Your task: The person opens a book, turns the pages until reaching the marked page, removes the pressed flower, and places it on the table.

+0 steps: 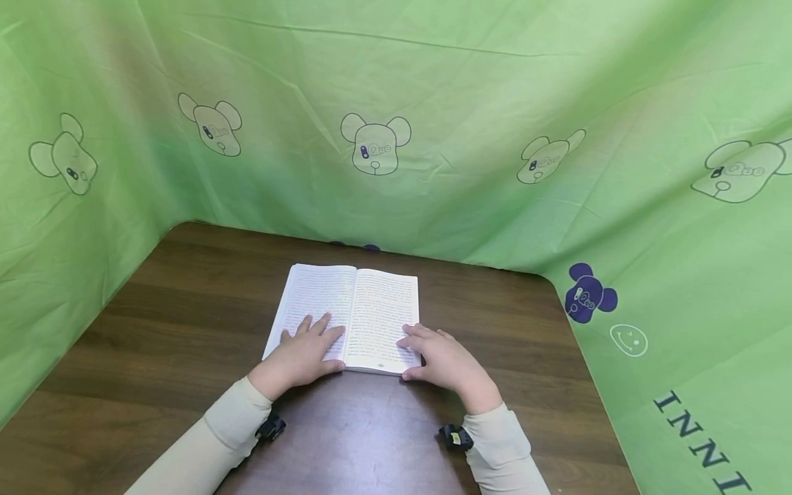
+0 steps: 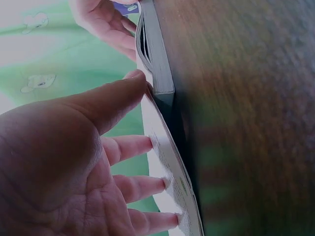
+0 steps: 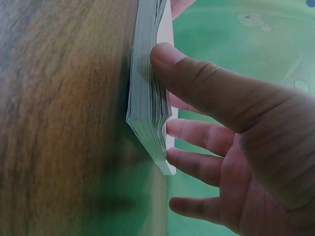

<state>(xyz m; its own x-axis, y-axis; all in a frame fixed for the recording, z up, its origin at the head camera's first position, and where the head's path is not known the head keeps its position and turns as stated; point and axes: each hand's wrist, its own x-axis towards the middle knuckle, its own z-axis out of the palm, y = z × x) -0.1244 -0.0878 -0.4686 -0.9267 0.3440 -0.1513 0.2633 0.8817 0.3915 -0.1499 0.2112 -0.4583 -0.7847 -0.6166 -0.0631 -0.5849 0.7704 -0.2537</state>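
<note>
An open book with printed pages lies on the wooden table. Across the lower part of its left page rests my left hand, fingers spread and fairly straight. In the left wrist view that thumb reaches to the lower edge near the spine, and the fingertips touch the page. My right hand is at the lower right corner, its fingertips over the right page's outer edge. The right wrist view shows the right thumb against the thick page block, with the other fingers extended on the page side.
The dark brown table has rounded far corners. Green fabric with bear-head prints encloses its far side and both sides. Each forearm wears a pale sleeve, with a small black wrist camera at the cuff.
</note>
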